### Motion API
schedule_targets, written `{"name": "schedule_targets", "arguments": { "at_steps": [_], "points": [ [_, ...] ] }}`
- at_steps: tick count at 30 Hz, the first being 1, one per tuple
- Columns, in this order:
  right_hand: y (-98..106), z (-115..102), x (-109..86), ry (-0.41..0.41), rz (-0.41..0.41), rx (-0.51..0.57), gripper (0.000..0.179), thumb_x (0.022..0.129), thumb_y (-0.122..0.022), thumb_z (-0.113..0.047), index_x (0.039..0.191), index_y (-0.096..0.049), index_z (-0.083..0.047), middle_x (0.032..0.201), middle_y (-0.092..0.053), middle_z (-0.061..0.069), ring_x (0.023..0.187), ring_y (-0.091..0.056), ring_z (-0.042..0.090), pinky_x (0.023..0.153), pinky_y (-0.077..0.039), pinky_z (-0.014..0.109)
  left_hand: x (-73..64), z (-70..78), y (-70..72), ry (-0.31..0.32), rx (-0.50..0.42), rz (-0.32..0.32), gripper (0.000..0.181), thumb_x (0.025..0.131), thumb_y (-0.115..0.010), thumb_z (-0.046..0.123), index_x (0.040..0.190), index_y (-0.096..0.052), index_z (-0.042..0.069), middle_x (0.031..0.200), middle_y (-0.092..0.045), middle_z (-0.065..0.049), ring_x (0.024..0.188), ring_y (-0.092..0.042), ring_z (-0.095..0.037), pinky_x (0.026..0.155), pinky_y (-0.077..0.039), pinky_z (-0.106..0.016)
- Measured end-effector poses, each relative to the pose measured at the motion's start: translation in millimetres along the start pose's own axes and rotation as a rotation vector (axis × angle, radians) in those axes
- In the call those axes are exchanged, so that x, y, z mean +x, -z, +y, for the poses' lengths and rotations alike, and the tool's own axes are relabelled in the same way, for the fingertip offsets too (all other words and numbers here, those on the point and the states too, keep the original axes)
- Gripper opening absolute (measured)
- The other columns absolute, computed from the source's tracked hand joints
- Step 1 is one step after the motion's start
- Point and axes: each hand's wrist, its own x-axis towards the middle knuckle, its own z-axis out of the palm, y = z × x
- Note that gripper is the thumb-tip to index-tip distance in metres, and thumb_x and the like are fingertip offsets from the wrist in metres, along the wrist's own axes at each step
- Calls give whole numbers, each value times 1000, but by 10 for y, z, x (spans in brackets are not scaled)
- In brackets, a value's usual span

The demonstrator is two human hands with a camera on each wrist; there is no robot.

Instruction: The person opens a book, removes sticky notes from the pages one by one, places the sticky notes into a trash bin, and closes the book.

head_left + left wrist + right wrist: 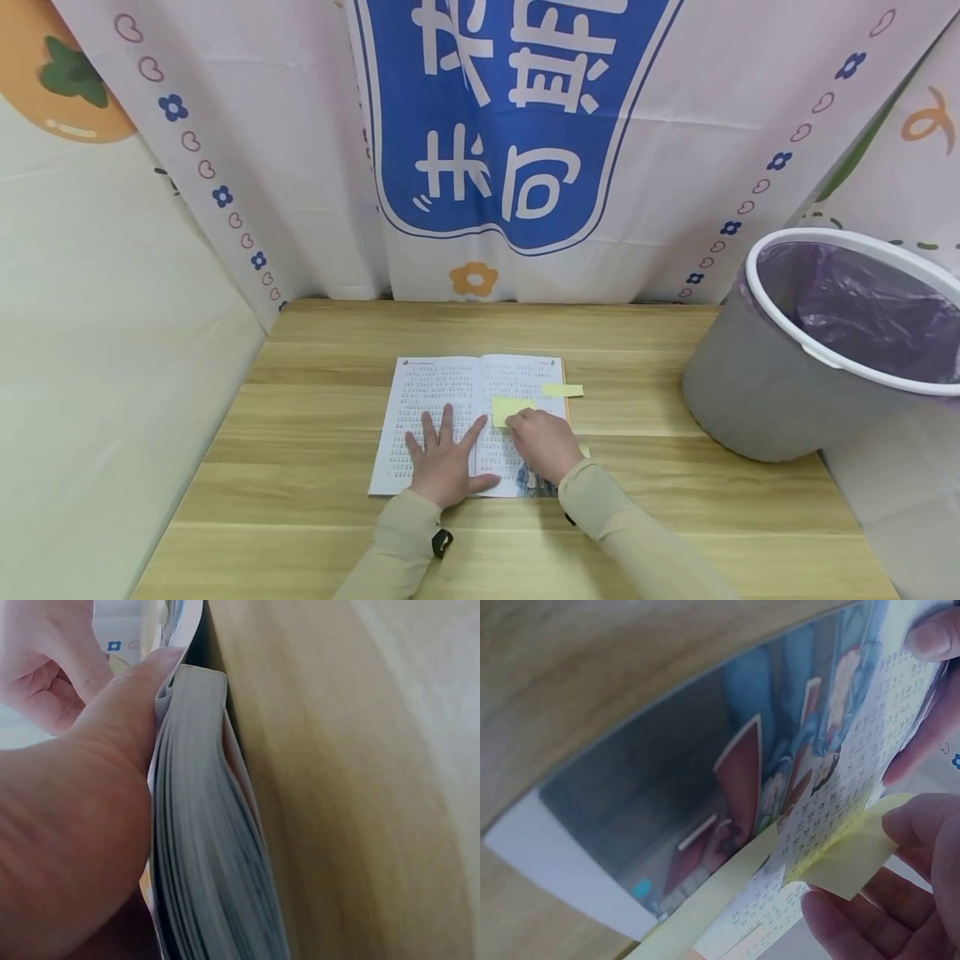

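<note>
An open book [431,392] lies on the wooden table, printed text on both pages and a picture at the lower right. My left hand [442,467] rests on it with fingers spread, mostly over the left page, its thumb reaching across the fold. My right hand [546,443] pinches the lower edge of a yellow sticky note [851,855] between thumb and fingers. That note lies over the right page's text, its near edge lifted off the paper. A narrow yellow sticky strip [562,390] pokes past the page's right edge higher up; another pale strip [705,904] crosses the page near the picture.
A grey bin [765,392] with a white rim and purple liner stands at the table's right side. Behind the table [315,433] hangs a printed cloth [315,167] with a blue panel. The book's page block [202,825] faces the table's near side.
</note>
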Motion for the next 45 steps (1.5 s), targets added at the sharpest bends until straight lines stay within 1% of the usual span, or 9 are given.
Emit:
{"name": "schedule_targets", "arguments": {
  "at_steps": [3,6,10,13,17,23,32,37,45],
  "points": [
    [-8,7,6,-20,15,-9,13,89,-71,-10,101,-76,-11,86,-73,4,67,-67,15,56,-55,26,9,15,18,9,-10,-6,102,70,-68,77,156,-32,33,160,-16,-28,139,-9,-62,101,-13,-82],
    [-16,19,9,-34,33,-9,12,88,-71,-10,99,-75,-11,78,-71,2,58,-61,11,49,-50,22,15,33,45,17,-18,-12,105,69,-70,77,156,-32,31,159,-17,-28,139,-10,-62,101,-14,-82],
    [-8,30,10,-57,54,8,11,89,-70,-10,99,-76,-11,77,-71,1,57,-60,8,48,-49,20,25,47,64,20,-21,-18,107,68,-72,75,156,-33,30,159,-18,-28,139,-11,-62,100,-16,-83],
    [7,34,7,-75,66,19,12,91,-69,-10,100,-76,-12,79,-72,1,58,-62,8,49,-50,19,35,53,72,22,-20,-24,107,67,-73,75,156,-33,29,159,-18,-28,139,-11,-63,99,-16,-83],
    [20,51,6,-87,92,20,10,90,-70,-10,99,-75,-12,75,-71,1,54,-59,9,46,-47,20,44,61,83,29,-9,-37,108,67,-73,76,156,-32,30,159,-18,-28,139,-11,-62,99,-17,-83],
    [31,96,22,-99,149,27,13,89,-71,-9,101,-75,-9,78,-73,5,56,-63,12,48,-51,23,44,67,89,36,-1,-52,108,67,-72,76,156,-31,31,160,-17,-27,139,-11,-62,99,-17,-83],
    [144,139,23,-141,189,107,14,91,-68,-6,103,-76,-6,90,-75,10,68,-71,19,57,-58,28,45,68,102,38,4,-59,109,67,-72,77,157,-30,31,160,-17,-28,139,-11,-62,100,-17,-82],
    [205,199,10,-165,226,139,14,91,-69,-5,104,-76,-5,91,-75,10,64,-70,17,53,-56,26,54,65,91,39,4,-66,109,67,-72,76,157,-29,31,160,-16,-28,139,-11,-62,99,-16,-83],
    [340,309,-6,-182,323,176,15,92,-68,-4,105,-75,-2,89,-75,12,63,-69,17,58,-57,28,66,52,70,50,-13,-79,111,66,-72,77,157,-28,32,160,-13,-28,139,-8,-63,100,-13,-83]
  ]
}}
